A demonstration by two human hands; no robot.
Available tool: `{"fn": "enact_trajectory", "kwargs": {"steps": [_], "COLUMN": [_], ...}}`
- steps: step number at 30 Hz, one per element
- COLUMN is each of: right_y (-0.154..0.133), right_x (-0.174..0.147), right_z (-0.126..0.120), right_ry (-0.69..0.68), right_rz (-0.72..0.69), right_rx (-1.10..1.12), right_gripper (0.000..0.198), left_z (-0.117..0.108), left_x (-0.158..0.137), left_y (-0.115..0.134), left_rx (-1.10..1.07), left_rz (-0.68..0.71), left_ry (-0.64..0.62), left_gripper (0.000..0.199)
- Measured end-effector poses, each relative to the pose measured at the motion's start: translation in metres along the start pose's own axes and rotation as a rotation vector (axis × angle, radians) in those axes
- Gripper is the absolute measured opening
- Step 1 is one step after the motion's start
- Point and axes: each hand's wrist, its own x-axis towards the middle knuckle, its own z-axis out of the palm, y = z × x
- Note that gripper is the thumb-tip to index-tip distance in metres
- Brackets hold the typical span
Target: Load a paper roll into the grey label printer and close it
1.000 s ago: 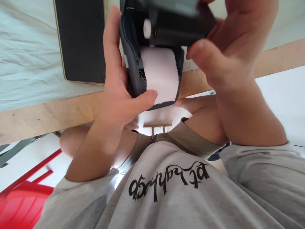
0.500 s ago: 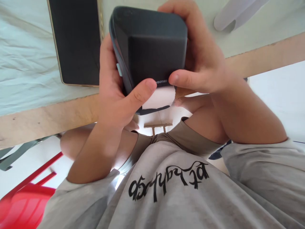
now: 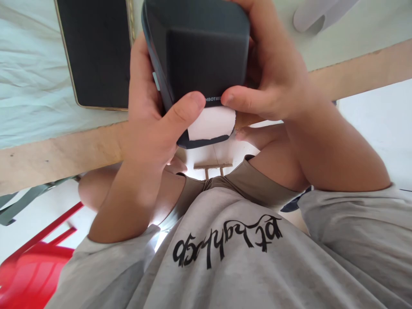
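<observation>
Here, the left hand (image 3: 146, 124) and right hand (image 3: 277, 86) curl firmly around opposite sides of a dark device (image 3: 206, 56), upper centre of the frame, thumbs above its white paper (image 3: 212, 123); a black tablet (image 3: 96, 51) lies upper left on the desk (image 3: 360, 64).

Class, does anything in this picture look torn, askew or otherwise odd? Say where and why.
The white paper showing at the near end of the dark device, held between the left hand and right hand, has a ragged-looking edge, as if roughly torn. Nothing else clearly stands out.
</observation>
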Motion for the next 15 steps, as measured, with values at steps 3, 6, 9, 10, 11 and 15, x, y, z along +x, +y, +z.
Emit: {"fn": "enact_trajectory", "kwargs": {"steps": [3, 6, 9, 10, 11, 15], "right_y": [-0.0002, -0.0009, -0.0013, -0.0011, -0.0006, 0.0032], "right_x": [-0.0006, 0.0002, 0.0011, 0.0011, 0.0009, -0.0001], "right_z": [0.0007, -0.0003, -0.0015, -0.0016, -0.0015, -0.0007], "right_ry": [-0.002, -0.015, -0.024, -0.026, -0.023, -0.019], "right_rz": [0.003, 0.017, 0.043, 0.045, 0.042, -0.003], "right_rx": [0.014, 0.014, 0.005, 0.000, -0.003, 0.012], "right_gripper": [0.099, 0.101, 0.103, 0.103, 0.101, 0.096], "left_z": [0.0071, 0.0079, 0.0041, 0.0029, 0.0021, 0.0082], "left_x": [-0.0011, -0.0012, -0.0002, 0.0003, 0.0008, 0.0013], "left_y": [0.0027, 0.0056, 0.0067, 0.0062, 0.0052, 0.0043], "left_rx": [0.004, 0.003, 0.006, 0.003, -0.001, -0.037], "left_rz": [-0.010, -0.034, -0.081, -0.082, -0.079, -0.048], "left_ry": [0.076, 0.092, 0.075, 0.075, 0.078, 0.114], "left_gripper": [0.073, 0.081, 0.081, 0.081, 0.081, 0.086]}}
